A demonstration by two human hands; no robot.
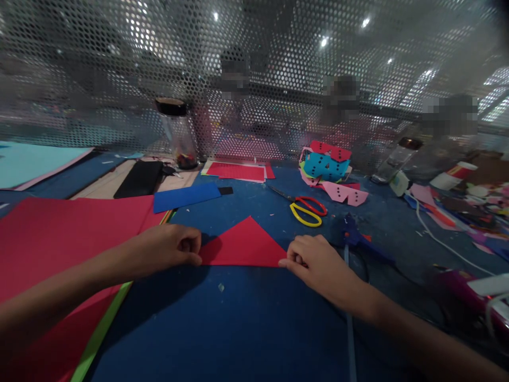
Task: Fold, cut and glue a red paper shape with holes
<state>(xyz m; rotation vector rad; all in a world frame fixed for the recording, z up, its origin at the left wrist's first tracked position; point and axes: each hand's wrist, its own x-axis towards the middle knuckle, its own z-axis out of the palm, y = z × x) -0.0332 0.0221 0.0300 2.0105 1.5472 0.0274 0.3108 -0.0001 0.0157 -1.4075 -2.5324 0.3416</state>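
**Both hands grip a red paper triangle by its two base corners**

Head view: the left hand (178, 245) has thumb and fingers closed on the left corner of the red triangle (247, 246), and the right hand (318, 265) is closed the same way on the right corner. The triangle lies on the blue surface (238, 329) between the hands, its long side towards the person and its tip pointing to the far edge.

As for progress, one diagonal fold seems done, judging by the straight base and matching slopes. Whether the crease is pressed flat cannot be told. Cutting and punching look not yet done on this piece: no notch or hole shows in it. By contrast, a pink cutout (345, 193) and a blue cutout (326, 166), towards the right of the far edge, have holes and look much further along.

Scissors (293, 200) lie unheld beyond the triangle, to its right. A blue glue gun (358, 239) rests beyond the right hand. Large red sheets (71, 228) cover the left side of the surface, and smaller red sheets (234, 171) lie by the far edge, uncut as far as shows.
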